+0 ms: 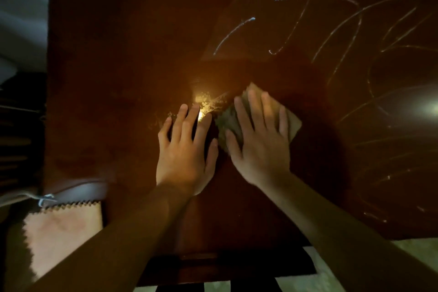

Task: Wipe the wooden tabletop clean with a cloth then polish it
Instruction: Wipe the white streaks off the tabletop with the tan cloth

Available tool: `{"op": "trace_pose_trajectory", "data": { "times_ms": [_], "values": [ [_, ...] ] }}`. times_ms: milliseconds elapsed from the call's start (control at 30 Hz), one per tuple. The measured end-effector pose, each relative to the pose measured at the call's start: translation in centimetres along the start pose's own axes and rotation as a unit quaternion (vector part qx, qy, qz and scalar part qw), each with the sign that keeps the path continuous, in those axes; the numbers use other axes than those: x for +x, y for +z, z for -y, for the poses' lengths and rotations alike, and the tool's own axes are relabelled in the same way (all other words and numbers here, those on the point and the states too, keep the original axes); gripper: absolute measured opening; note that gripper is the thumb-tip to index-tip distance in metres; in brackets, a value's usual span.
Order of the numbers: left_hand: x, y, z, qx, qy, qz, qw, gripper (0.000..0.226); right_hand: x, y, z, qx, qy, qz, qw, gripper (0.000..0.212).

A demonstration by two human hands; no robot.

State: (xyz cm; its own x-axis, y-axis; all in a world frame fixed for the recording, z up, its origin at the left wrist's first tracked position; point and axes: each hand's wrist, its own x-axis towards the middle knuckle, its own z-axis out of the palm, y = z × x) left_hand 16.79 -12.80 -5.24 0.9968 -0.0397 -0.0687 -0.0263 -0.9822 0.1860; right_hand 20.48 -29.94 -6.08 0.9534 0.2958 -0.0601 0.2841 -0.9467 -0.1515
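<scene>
Both hands lie flat on the dark wooden table (118, 66), palms down, close together near the middle of its near half. The left hand (184, 149) rests bare on the wood with its fingers spread and straight, gripping nothing; its fingertips reach a bright spot of reflected light (201, 102) on the glossy surface. The right hand (258, 140) presses down on a folded greyish cloth (294, 123), fingers spread flat across it rather than curled around it. The cloth lies flat on the table, showing beyond the fingertips toward the far edge and past the little finger toward the right edge. The thumbs of the two hands lie near each other but apart.

Beyond the hands, toward the far right corner, thin pale streaks (350, 31) loop and curve across the wood, running on along the right side of the table. A second bright reflection (429, 108) shines at the right edge of the view.

At the near left corner a second cloth (64, 232), pinkish with zigzag-cut edges, lies flat on the table, well apart from the hands. Just beyond it a pale curved object (80, 191) is too blurred to identify.
</scene>
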Motion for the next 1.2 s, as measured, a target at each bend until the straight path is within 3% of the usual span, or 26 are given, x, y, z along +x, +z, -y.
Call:
{"op": "trace_pose_trajectory", "data": {
  "times_ms": [167, 333, 433, 633, 767, 933, 1067, 1200],
  "values": [
    [0.1, 0.0, -0.3, 0.003, -0.001, -0.002, 1.0, 0.053, 7.7, -0.6, 0.3, -0.001, -0.017, -0.012, 1.0, 0.066],
    [0.5, -0.6, -0.7, 0.029, -0.003, -0.014, 0.999, 0.051, 7.1, -0.8, -0.2, 0.031, -0.038, -0.026, 0.998, 0.065],
    [2.6, -1.5, -1.8, 0.032, -0.058, -0.019, 0.998, 0.047, 7.1, -1.2, -0.5, 0.061, -0.037, -0.041, 0.997, 0.063],
    [7.9, -1.6, -4.0, 0.039, -0.067, -0.004, 0.997, 0.047, 9.6, -1.5, -1.6, 0.035, 0.001, -0.012, 0.999, 0.064],
    [8.1, -0.3, -4.2, 0.01, -0.089, -0.045, 0.995, 0.05, 10.7, -1.2, -1.9, 0.044, -0.001, -0.023, 0.999, 0.066],
    [7.7, 0.1, -4.3, -0.026, -0.109, -0.075, 0.991, 0.053, 10.6, -0.9, -2.0, 0.037, -0.008, -0.082, 0.996, 0.062],
    [7.8, 0.7, -4.2, -0.029, -0.108, -0.064, 0.992, 0.054, 13.8, -1.6, -2.2, 0.022, 0.016, -0.035, 0.999, 0.064],
    [7.7, 0.6, -4.0, -0.035, -0.104, -0.063, 0.992, 0.052, 10.5, -1.1, -2.5, 0.011, -0.025, -0.04, 0.999, 0.063]
  ]
}}
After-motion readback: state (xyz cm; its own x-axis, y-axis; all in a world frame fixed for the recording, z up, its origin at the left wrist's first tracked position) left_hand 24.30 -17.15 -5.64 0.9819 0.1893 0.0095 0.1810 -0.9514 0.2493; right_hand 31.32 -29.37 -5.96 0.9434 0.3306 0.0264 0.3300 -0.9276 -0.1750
